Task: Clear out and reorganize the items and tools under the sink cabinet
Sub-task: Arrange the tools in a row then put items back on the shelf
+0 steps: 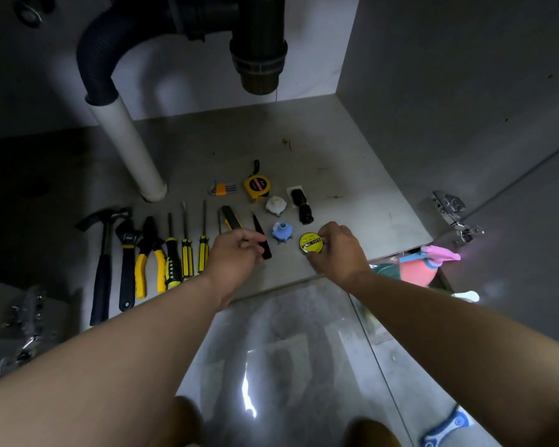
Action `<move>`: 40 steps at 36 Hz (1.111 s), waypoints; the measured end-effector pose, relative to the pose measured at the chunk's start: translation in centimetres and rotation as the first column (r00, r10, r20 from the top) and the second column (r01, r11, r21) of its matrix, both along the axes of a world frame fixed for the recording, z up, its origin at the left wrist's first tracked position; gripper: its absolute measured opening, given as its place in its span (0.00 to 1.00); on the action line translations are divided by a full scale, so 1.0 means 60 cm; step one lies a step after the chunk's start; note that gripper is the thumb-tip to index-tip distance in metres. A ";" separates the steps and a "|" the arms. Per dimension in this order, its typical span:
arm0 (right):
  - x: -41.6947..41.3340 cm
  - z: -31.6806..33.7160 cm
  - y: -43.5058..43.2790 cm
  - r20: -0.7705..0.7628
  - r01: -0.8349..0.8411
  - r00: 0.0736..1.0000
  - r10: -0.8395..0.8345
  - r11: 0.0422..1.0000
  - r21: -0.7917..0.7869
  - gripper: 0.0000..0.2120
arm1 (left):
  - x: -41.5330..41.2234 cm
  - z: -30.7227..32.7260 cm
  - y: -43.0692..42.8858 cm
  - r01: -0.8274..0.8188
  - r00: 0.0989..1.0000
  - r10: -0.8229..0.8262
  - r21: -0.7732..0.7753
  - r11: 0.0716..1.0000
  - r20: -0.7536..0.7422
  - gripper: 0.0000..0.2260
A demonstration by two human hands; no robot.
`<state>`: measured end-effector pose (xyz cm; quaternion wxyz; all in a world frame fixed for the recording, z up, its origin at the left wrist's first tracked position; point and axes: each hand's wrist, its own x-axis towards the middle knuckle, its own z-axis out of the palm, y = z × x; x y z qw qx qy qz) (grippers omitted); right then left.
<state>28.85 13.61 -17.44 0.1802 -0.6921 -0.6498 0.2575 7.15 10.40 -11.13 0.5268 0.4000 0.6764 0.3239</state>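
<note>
Right hand (336,250) pinches the tape roll (310,242) near the cabinet floor's (352,175) front edge — likely lining it up; left hand (236,254) curled, hold unclear.

Worn on the head, from low in front of the open under-sink cabinet, facing forward and steeply down. Wide-angle, with straight edges bowed toward the borders. Cabinet floor (352,188) across the middle, black drain trap (259,59) and corrugated hose (94,59) hanging in along the top edge, right side wall (449,91) and door hinge (449,208) at the right. Glossy tiled floor (288,350) filling the bottom, with two blurred shapes, probably knees (184,421), at the lower border. Close in: forearms rising from both bottom corners, left hand (236,253) and right hand (336,250), gripping a roll of tape (310,242), near mid-frame. Single view.
</note>
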 end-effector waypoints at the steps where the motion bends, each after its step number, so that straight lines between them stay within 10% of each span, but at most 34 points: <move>1: 0.004 0.005 -0.002 -0.009 -0.004 1.000 0.004 1.000 0.003 0.20 | 0.002 0.002 0.000 0.013 1.000 -0.013 0.007 1.000 -0.013 0.12; 8: 0.074 0.069 -0.018 -0.005 -0.152 0.988 0.153 0.976 -0.153 0.09 | 0.055 0.013 -0.011 0.338 0.916 -0.313 0.062 0.939 -0.249 0.14; 15: 0.178 0.103 -0.154 -0.060 -0.016 0.998 -0.006 0.936 -0.351 0.09 | 0.159 0.022 -0.055 0.744 0.612 -0.717 -0.064 0.665 -0.334 0.12; 24: 0.311 0.003 -0.425 0.106 0.309 0.910 -0.401 0.485 -0.818 0.09 | 0.295 0.005 -0.139 0.959 0.139 -0.876 -0.160 0.236 -0.461 0.13; 32: 0.328 -0.099 -0.470 0.158 0.597 0.627 -0.763 0.340 -0.727 0.15 | 0.318 -0.053 -0.190 0.941 0.175 -0.932 -0.223 0.253 -0.318 0.10; 40: 0.302 -0.136 -0.447 0.206 0.706 0.525 -0.826 0.287 -0.647 0.14 | 0.312 -0.087 -0.215 0.823 0.438 -0.893 -0.353 0.446 -0.108 0.14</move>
